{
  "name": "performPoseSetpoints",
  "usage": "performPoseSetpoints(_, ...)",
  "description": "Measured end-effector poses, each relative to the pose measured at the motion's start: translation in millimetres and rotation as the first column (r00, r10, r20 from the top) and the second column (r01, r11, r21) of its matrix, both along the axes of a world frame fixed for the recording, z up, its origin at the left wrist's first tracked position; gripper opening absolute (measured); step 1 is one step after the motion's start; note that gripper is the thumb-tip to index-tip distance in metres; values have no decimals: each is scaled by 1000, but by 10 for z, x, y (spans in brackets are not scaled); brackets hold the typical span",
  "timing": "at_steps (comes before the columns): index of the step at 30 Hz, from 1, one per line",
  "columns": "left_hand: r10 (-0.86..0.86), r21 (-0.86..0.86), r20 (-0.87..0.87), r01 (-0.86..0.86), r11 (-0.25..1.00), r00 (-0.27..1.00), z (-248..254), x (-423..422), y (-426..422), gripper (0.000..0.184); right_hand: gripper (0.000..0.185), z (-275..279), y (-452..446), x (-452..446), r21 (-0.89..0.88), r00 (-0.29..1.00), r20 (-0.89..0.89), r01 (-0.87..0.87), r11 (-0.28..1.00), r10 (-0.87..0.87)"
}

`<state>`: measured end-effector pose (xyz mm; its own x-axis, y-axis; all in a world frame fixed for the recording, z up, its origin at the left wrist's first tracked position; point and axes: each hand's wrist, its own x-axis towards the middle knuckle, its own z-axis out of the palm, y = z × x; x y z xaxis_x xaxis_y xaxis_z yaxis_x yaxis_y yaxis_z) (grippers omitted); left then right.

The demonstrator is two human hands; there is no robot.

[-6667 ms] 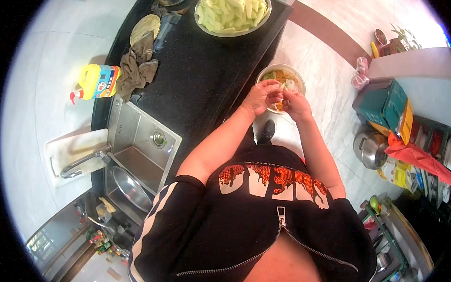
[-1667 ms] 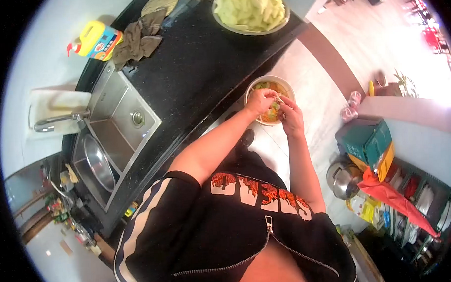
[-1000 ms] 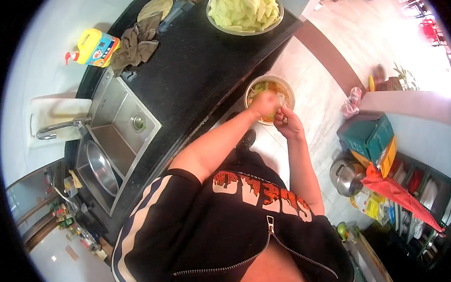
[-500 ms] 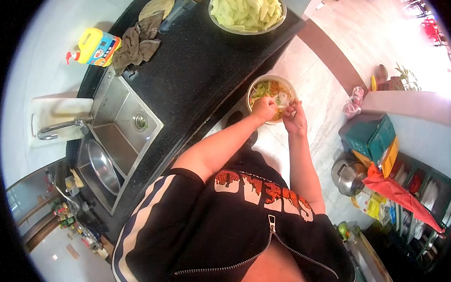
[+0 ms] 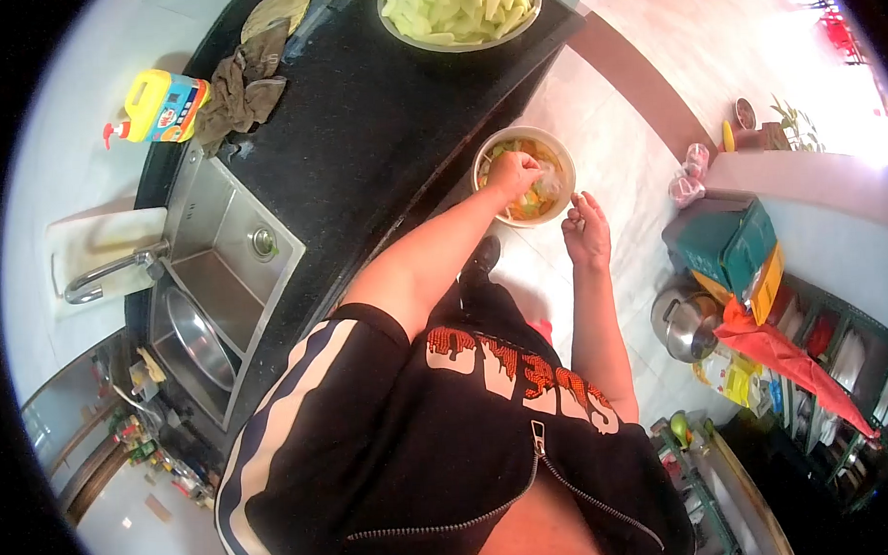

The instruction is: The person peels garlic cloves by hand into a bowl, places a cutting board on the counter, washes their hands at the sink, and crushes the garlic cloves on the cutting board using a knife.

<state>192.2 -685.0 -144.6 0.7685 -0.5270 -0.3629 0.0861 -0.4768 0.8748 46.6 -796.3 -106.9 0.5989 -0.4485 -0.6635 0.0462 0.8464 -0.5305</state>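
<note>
A round white bucket (image 5: 563, 152) stands on the tiled floor and holds orange, green and yellow vegetable scraps (image 5: 532, 212). Over its opening is my left hand (image 5: 514, 174), fingers pinched together; what they grip, if anything, is hidden. Just beside those fingertips, a whitish, see-through piece of plastic film (image 5: 550, 184) shows; I cannot tell whether it is held or lies on the scraps. My right hand (image 5: 587, 231) is outside the rim at the lower right, palm up with fingers curled. A small pale spot shows at its fingertips, too small to name.
A black counter (image 5: 361, 134) with a sink (image 5: 231, 285) runs along the left. On it are a bowl of sliced pale-green vegetable (image 5: 459, 13), a grey cloth (image 5: 242, 94) and a yellow pump bottle (image 5: 159, 106). A green bin (image 5: 722, 243), steel pot (image 5: 687, 325) and dish rack (image 5: 849, 381) stand right.
My hands were close together over the bucket and have moved apart. The right is now outside the rim; the left is further over the scraps. The view has shifted slightly.
</note>
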Motion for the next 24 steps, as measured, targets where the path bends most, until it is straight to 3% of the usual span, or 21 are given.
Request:
performPoseSetpoints(2,-46,24,79,44,999,996,-6,5,-20,22,22,-24,-8,-47,1,1000,16,0,1000,0)
performPoseSetpoints(5,-60,-34,6,60,998,998,-124,-4,-53,23,22,-19,-5,-62,-6,1000,10,2,1000,-2)
performPoseSetpoints(8,73,-127,-92,-84,988,993,-242,-56,-102,24,24,32,34,-43,-21,1000,-24,3,1000,-3)
performPoseSetpoints(11,100,-142,-603,-230,963,792,151,-90,35,23,25,134,91,-4,-58,996,-52,-73,996,70)
performPoseSetpoints(15,32,-260,-825,-428,866,564,209,-322,284,27,25,296,346,118,-241,957,-108,-288,927,269)
performPoseSetpoints(17,112,-180,-890,-565,805,443,452,-453,366,29,27,307,529,196,-483,923,-177,-384,787,342)
performPoseSetpoints(19,-97,-284,-942,-613,737,320,593,-465,599,33,24,596,818,354,-638,900,-222,-424,642,374)
performPoseSetpoints(20,-68,-246,-959,-693,678,275,650,-486,662,35,20,662,903,394,-849,879,-317,-430,306,357)
performPoseSetpoints(21,-49,-208,-973,-763,612,226,801,-484,720,38,17,732,984,437,-922,874,-385,-379,-81,296)
performPoseSetpoints(24,-158,-254,-967,-827,501,201,996,-474,949,38,16,972,1285,542,-871,817,-472,-375,-317,331)
